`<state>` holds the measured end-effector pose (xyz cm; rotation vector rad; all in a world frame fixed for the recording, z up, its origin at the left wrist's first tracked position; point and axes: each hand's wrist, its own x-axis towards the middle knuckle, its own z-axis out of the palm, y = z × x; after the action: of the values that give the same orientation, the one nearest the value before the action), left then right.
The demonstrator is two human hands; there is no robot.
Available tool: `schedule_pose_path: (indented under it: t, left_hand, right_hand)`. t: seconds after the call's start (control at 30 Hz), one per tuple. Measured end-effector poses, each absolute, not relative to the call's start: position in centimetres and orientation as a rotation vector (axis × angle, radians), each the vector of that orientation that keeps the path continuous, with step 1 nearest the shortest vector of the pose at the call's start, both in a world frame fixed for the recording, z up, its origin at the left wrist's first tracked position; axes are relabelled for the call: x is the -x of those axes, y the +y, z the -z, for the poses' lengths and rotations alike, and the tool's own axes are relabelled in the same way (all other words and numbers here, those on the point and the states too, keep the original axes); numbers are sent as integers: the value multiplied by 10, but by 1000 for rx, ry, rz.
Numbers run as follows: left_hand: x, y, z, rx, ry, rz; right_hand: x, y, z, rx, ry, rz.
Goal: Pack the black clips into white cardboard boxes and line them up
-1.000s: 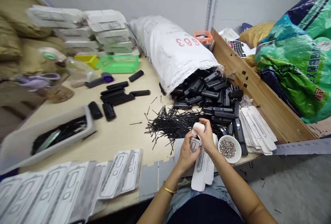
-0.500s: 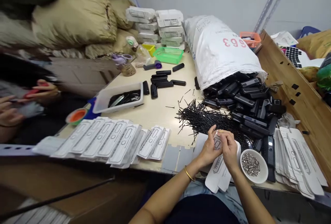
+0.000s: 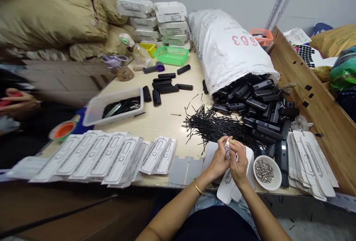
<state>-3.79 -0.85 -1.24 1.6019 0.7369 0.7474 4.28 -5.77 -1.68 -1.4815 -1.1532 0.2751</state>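
Note:
Both hands meet at the table's front edge, around the upper end of a white printed cardboard box [image 3: 227, 186]. My left hand [image 3: 221, 159] is closed on its left side. The fingers of my right hand [image 3: 238, 160] are pinched at the top end, beside the left fingertips; the fingers hide much of that end. The box's lower part hangs toward my lap, with another white flat piece beneath it. Right of the hands stands a white bowl [image 3: 275, 185] of small metal pieces. Just beyond the fingers lies a heap of thin black sticks [image 3: 219, 124].
A white sack [image 3: 233, 48] spills black plastic cases [image 3: 261, 103] at the back right. Flat printed cards [image 3: 308, 163] lie at right, packed boxes [image 3: 122, 159] at left. A clear tub [image 3: 91, 113] holds black pieces. A co-worker's hand [image 3: 19, 101] shows at far left.
The camera view has shifted, so the table's contents sit further left and the front boxes lower. Both hands stay together on the box, with the fingers slightly moved at its top end.

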Motion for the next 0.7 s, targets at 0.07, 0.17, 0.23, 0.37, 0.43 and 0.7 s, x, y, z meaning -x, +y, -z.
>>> schedule_pose_path:
  t: [0.07, 0.17, 0.23, 0.37, 0.43, 0.7]
  left_hand:
    - [52, 0, 12, -1668, 859, -647]
    - [96, 24, 10, -1840, 1271, -467]
    - [134, 43, 10, -2045, 1590, -500]
    - [192, 64, 14, -2329, 2047, -275]
    - [203, 66, 16, -2285, 2115, -111]
    - [150, 80, 20, -2391, 1954, -316]
  right_hand:
    - [-40, -63, 24, 1498, -1191, -397]
    - [-45, -70, 36, 1575, -1113, -593]
    - [-54, -73, 39, 1637, -1013, -620]
    - [-82, -77, 29, 1717, -1028, -602]
    - [-98, -82, 20, 1766, -1085, -555]
    - [-163, -139, 30, 2480, -1514, -321]
